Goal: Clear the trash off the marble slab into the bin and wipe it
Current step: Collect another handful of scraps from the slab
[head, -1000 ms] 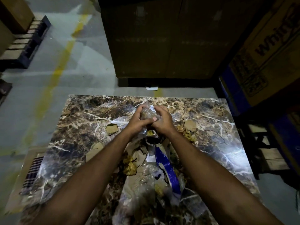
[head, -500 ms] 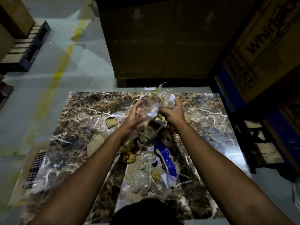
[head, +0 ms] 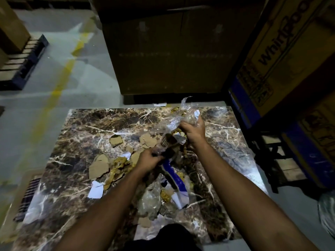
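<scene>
Both forearms are seen bare to the frame's lower edge; no sleeves, watch or rings can be made out. The hands (head: 148, 159) (head: 193, 130) are ungloved.

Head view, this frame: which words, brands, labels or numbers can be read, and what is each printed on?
"Whirlpool", last letters cut off by the frame edge: on the tall cardboard carton at right.
Faint line of print on the dark carton behind the marble slab: too blurred to read.
Scraps of trash, including the blue-and-white wrapper: no legible text.
</scene>
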`<act>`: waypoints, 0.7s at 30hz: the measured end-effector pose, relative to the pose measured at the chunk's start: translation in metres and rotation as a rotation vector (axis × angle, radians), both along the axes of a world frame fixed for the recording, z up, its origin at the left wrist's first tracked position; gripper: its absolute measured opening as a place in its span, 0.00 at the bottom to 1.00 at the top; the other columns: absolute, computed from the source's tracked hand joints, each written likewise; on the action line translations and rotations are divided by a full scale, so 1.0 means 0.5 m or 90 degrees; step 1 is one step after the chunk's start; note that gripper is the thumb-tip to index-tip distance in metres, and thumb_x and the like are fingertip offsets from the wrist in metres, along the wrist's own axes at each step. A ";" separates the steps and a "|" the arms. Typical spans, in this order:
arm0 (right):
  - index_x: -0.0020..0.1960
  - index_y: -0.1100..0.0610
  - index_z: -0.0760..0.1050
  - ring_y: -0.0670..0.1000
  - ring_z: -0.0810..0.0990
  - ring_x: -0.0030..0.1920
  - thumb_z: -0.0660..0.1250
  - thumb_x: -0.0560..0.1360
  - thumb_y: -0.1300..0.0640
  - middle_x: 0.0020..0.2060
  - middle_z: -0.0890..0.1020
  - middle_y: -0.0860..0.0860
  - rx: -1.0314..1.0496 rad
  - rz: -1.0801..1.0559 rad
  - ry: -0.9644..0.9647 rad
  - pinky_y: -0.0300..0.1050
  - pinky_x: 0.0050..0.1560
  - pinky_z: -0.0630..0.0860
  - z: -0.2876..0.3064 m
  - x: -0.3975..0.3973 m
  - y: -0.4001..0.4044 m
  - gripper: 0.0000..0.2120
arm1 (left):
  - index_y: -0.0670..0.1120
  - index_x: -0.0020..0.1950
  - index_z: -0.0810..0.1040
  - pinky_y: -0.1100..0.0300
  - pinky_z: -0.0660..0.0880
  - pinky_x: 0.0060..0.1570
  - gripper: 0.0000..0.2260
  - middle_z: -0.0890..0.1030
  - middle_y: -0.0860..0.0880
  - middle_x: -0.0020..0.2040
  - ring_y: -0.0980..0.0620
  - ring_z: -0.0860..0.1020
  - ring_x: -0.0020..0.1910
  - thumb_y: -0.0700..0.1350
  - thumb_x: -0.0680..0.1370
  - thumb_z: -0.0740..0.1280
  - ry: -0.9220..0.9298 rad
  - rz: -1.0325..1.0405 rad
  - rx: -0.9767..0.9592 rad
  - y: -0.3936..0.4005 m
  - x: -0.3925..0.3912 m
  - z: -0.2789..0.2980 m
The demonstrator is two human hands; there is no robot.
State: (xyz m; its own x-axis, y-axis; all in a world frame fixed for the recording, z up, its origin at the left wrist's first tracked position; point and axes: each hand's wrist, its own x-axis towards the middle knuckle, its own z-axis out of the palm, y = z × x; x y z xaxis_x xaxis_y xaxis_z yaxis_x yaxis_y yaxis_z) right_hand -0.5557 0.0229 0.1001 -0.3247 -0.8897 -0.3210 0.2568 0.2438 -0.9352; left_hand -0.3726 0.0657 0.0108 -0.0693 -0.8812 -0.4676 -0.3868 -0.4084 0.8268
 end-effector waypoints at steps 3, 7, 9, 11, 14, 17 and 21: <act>0.79 0.55 0.62 0.60 0.82 0.57 0.73 0.71 0.74 0.64 0.78 0.65 0.008 -0.027 0.007 0.55 0.57 0.82 -0.012 -0.010 0.009 0.41 | 0.49 0.54 0.85 0.61 0.78 0.52 0.07 0.85 0.48 0.53 0.48 0.82 0.55 0.40 0.78 0.72 0.023 -0.001 -0.052 -0.010 0.014 0.021; 0.79 0.55 0.62 0.60 0.82 0.59 0.73 0.71 0.74 0.66 0.77 0.63 0.021 -0.038 0.029 0.52 0.55 0.82 -0.016 -0.018 0.028 0.41 | 0.53 0.53 0.82 0.50 0.79 0.56 0.04 0.83 0.46 0.56 0.44 0.81 0.57 0.45 0.81 0.69 0.113 0.060 -0.051 -0.018 0.013 0.052; 0.78 0.54 0.63 0.59 0.82 0.59 0.73 0.71 0.74 0.68 0.75 0.62 0.012 -0.016 0.049 0.47 0.50 0.83 -0.021 -0.015 0.035 0.41 | 0.53 0.55 0.79 0.52 0.80 0.43 0.04 0.82 0.42 0.57 0.42 0.82 0.51 0.44 0.82 0.67 0.220 0.140 0.007 -0.016 0.003 0.069; 0.75 0.51 0.68 0.57 0.82 0.56 0.73 0.70 0.75 0.71 0.72 0.60 -0.011 0.025 0.082 0.39 0.41 0.83 -0.025 -0.008 0.043 0.39 | 0.52 0.60 0.75 0.52 0.79 0.36 0.08 0.82 0.42 0.54 0.42 0.82 0.45 0.41 0.83 0.64 0.360 0.234 0.093 -0.014 -0.015 0.088; 0.55 0.39 0.74 0.54 0.80 0.55 0.73 0.69 0.77 0.72 0.67 0.56 -0.036 0.078 0.125 0.34 0.37 0.81 -0.021 0.001 0.056 0.34 | 0.53 0.69 0.71 0.54 0.79 0.34 0.17 0.80 0.43 0.52 0.48 0.81 0.38 0.37 0.83 0.61 0.496 0.317 0.121 -0.020 -0.037 0.096; 0.56 0.45 0.76 0.56 0.73 0.65 0.76 0.68 0.75 0.66 0.64 0.50 -0.085 0.127 0.213 0.30 0.42 0.80 -0.024 0.012 0.068 0.29 | 0.47 0.75 0.70 0.50 0.81 0.39 0.20 0.79 0.38 0.62 0.41 0.79 0.51 0.43 0.82 0.62 0.554 0.292 0.143 -0.025 -0.056 0.099; 0.56 0.44 0.79 0.56 0.72 0.66 0.81 0.66 0.63 0.65 0.64 0.49 -0.132 0.180 0.412 0.39 0.49 0.83 -0.045 0.042 0.071 0.25 | 0.41 0.66 0.79 0.48 0.79 0.47 0.26 0.82 0.37 0.61 0.36 0.80 0.58 0.59 0.82 0.57 0.567 0.296 0.124 -0.015 -0.083 0.136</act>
State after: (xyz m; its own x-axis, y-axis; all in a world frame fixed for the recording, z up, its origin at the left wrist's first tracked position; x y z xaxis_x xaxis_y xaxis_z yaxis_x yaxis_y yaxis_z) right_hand -0.5346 0.0586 0.0775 -0.1406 -0.9892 0.0411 -0.4092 0.0203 -0.9122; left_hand -0.4143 0.0581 0.0789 -0.1324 -0.8241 -0.5508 0.5667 -0.5188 0.6400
